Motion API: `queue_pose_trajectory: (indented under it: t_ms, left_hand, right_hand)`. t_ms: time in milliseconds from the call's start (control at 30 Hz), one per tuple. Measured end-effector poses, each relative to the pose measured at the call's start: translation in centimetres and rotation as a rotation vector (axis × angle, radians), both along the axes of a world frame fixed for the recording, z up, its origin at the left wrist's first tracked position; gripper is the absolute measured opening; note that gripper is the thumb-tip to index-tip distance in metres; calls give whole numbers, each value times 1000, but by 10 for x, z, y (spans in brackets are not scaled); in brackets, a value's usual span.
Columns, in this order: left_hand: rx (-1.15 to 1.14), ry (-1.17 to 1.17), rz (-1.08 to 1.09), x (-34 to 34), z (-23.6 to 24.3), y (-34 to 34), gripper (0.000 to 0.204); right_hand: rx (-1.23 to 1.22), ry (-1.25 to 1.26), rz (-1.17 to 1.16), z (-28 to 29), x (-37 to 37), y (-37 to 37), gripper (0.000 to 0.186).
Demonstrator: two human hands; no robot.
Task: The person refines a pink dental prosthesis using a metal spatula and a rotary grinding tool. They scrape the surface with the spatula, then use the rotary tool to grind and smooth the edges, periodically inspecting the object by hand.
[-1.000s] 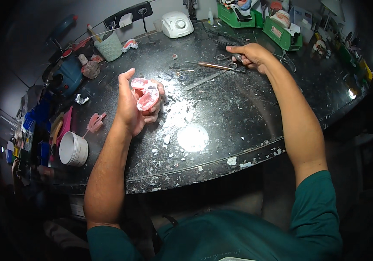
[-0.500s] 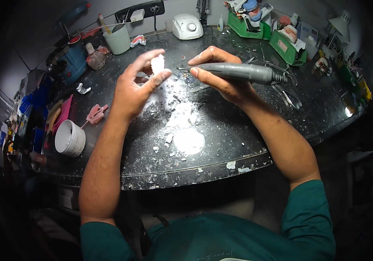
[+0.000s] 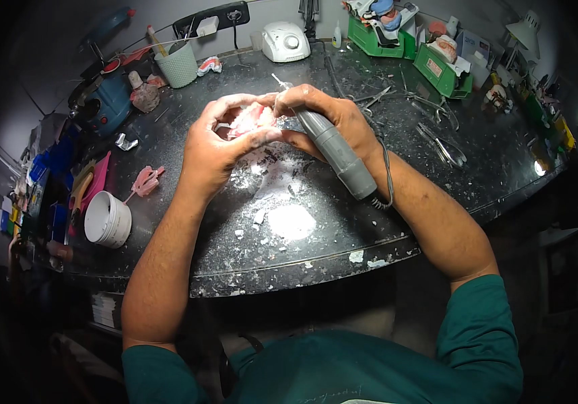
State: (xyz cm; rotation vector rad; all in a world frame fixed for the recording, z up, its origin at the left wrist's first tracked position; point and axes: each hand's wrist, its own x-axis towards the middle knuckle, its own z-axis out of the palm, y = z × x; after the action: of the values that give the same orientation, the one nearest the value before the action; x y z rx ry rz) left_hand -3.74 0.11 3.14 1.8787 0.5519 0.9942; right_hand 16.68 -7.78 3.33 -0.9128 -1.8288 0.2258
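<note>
Pink piece (image 3: 251,121): white-dusted, seemingly rough
Left hand (image 3: 209,145): cupped around it
Right hand (image 3: 351,124): gripping grey handpiece (image 3: 340,153), right of it

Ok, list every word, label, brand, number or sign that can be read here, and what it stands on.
None can be quoted with certainty.
Label on the right-hand green bin: too small to read.
Box behind it: print too blurred.
White tub: faint print, unreadable.
Green shirt: pale script, too faint.
Gray handpiece in the right hand: no readable marking.
</note>
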Motion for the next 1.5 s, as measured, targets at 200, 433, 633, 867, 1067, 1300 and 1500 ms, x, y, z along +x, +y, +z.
queue_pose_trajectory:
  t_ms: [200,433,633,867,1067,1300,1500]
  left_hand:
    - [-659,-333,-304,3,-5,-1,69]
    - [-720,-576,-359,22,-2,-24,72]
    - [-558,-458,-94,23,-5,-25,67]
    - [-509,-367,-16,16,-13,-4,66]
    - [-526,-260,19,14,-19,-3,67]
    - [-518,-268,85,22,-23,-8,59]
    - [-510,-257,96,22,-24,-9,58]
  right_hand:
    - [-222,571,173,0,-13,3,28]
    - [-219,420,3,-8,-24,3,25]
    - [-278,553,-22,-5,-30,0,25]
    - [91,154,-87,-7,-21,-2,22]
    - [74,-51,-148,-8,-26,-10,24]
    - [97,-84,-117,-20,-26,-5,26]
    - [52,-87,-110,-22,-25,-5,26]
